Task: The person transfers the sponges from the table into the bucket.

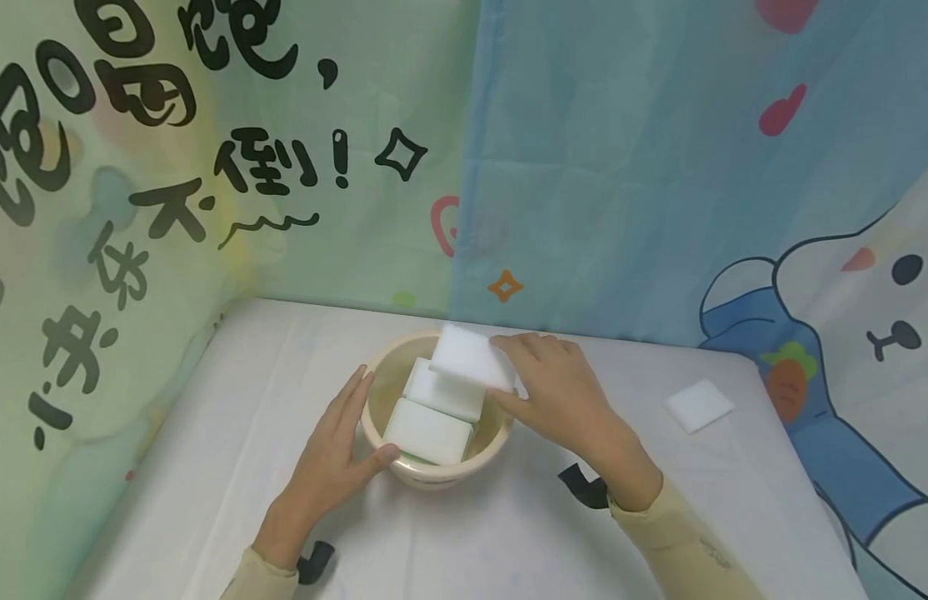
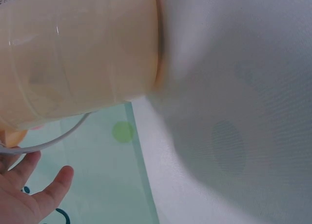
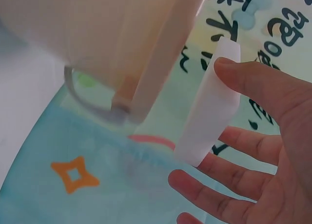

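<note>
A cream bucket [image 1: 437, 478] stands on the table, with white sponge blocks inside. One sponge [image 1: 430, 430] lies nearest the front, and a second sponge [image 1: 445, 392] lies just behind it. My right hand [image 1: 557, 387] pinches a third white sponge [image 1: 470, 354] over the bucket's back right rim. In the right wrist view that sponge [image 3: 209, 104] sits between thumb and fingers, apart from the bucket wall. My left hand [image 1: 332, 450] rests against the bucket's left side, fingers extended and thumb at the rim. The bucket's thin handle [image 2: 58, 140] hangs near its fingers.
Another flat white piece [image 1: 699, 406] lies on the white table [image 1: 509, 533] toward the right. Printed curtains [image 1: 599, 208] hang behind and beside the table. A black strap [image 1: 584, 486] shows at the right wrist, and another strap [image 1: 315, 562] at the left.
</note>
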A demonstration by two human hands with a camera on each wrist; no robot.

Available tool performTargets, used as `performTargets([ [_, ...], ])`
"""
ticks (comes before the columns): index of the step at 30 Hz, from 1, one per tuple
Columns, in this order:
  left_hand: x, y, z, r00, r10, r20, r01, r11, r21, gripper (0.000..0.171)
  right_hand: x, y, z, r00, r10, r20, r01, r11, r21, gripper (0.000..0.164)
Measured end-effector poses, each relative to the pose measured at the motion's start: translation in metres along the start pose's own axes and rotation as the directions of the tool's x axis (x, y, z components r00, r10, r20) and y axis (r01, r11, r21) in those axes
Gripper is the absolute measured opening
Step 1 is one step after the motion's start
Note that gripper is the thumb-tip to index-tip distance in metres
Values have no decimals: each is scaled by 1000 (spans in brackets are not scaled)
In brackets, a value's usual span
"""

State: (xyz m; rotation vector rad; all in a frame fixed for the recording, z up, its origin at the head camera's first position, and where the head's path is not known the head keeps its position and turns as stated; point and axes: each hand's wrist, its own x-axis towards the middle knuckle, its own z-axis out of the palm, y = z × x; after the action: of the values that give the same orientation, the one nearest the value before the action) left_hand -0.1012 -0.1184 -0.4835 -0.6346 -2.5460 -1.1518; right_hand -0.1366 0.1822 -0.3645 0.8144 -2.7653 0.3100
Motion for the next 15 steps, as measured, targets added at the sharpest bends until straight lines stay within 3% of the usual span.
performTargets([
  [7, 0, -1, 1, 1000, 8, -8, -8, 1000, -4, 95, 5, -12, 7, 1000, 2, 25, -2, 1000, 3, 60],
  [15, -1, -2, 2, 1000, 7, -12, -7, 1000, 3, 95, 6, -14, 13, 1000, -1, 1, 1, 1000, 9, 63],
])
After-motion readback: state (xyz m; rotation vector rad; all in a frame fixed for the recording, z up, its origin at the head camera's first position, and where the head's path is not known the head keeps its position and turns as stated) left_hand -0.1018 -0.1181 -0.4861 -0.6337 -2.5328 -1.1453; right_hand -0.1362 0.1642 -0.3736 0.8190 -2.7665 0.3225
